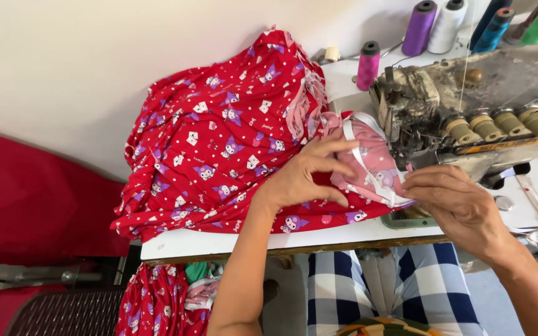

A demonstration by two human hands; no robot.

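White wall and a white sewing table (219, 244) form the setting. A pink fabric piece (375, 165) with white trim is held at the table's middle, under the worn overlock machine (468, 106). It is pinched at its near edge by the right hand (462, 208), fingers closed on it, while the left hand (306, 174) is laid beside it at nine o'clock, fingers curved and half open, touching the cloth. Red printed fabric (219, 143) is heaped further towards nine o'clock. Thread cones (418, 28) in purple, white, blue and green are stood at twelve o'clock.
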